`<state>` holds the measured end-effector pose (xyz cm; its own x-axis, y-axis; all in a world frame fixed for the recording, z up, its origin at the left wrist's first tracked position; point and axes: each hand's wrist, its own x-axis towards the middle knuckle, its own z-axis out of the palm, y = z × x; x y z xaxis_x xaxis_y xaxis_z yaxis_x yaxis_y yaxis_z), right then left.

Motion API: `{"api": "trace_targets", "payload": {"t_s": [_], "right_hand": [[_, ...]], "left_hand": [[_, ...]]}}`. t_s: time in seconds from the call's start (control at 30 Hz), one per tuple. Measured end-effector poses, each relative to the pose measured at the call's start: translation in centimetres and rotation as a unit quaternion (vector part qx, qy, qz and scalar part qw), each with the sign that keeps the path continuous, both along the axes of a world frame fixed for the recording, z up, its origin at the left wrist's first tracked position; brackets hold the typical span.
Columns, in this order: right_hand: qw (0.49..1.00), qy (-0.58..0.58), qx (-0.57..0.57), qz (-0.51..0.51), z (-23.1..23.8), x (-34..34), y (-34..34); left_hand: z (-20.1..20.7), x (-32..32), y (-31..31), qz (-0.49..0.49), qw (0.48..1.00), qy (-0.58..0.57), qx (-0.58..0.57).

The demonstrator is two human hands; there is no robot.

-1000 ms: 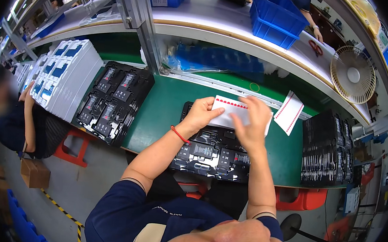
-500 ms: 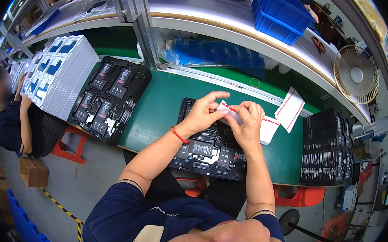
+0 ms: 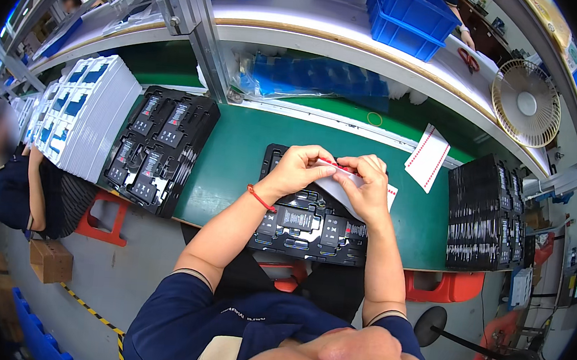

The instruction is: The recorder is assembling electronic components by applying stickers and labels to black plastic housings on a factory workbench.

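Both of my hands hold a white sheet (image 3: 344, 189) with a row of red stickers along its edge. Thumb and fingers of my left hand (image 3: 297, 172) pinch its left end. My right hand (image 3: 368, 185) pinches the same edge, close beside the left. The sheet slants down under my right hand, with another part showing past that hand's outer side. Below lies a black plastic tray (image 3: 281, 242) holding flat black batteries (image 3: 297, 219) in its slots. My hands and the sheet cover the tray's far part.
More white sticker sheets (image 3: 428, 158) lie on the green table (image 3: 229, 147) to the right. Black trays (image 3: 481, 214) are stacked at the right, others (image 3: 161, 148) at the left beside white trays (image 3: 98, 115). A fan (image 3: 526, 103), scissors (image 3: 468, 60) and blue bins (image 3: 411, 36) occupy the shelf. A co-worker (image 3: 10, 186) sits left.
The raised fingers of my left hand have curled down onto the sheet. The sheet now stretches lower, under my right hand. Another person's hand has appeared by the shelf at upper right.
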<state>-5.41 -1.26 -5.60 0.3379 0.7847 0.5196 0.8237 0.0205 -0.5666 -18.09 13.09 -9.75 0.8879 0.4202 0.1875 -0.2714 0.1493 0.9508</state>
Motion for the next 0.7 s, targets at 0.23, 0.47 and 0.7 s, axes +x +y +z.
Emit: {"api": "trace_targets", "payload": {"t_s": [0.23, 0.47, 0.7], "right_hand": [[0.995, 0.102, -0.004, -0.008, 0.2, 0.9, -0.8], [0.991, 0.128, -0.041, -0.018, 0.4, 0.7, -0.8], [0.993, 0.101, -0.025, -0.054, 0.0, 0.7, -1.0]], "left_hand": [[0.0, -0.3, 0.8, 0.047, 0.999, 0.008, 0.013], [-0.2, -0.2, 0.8, 0.069, 0.997, 0.012, 0.02], [-0.6, 0.0, 1.1, 0.124, 0.992, 0.004, 0.016]]}}
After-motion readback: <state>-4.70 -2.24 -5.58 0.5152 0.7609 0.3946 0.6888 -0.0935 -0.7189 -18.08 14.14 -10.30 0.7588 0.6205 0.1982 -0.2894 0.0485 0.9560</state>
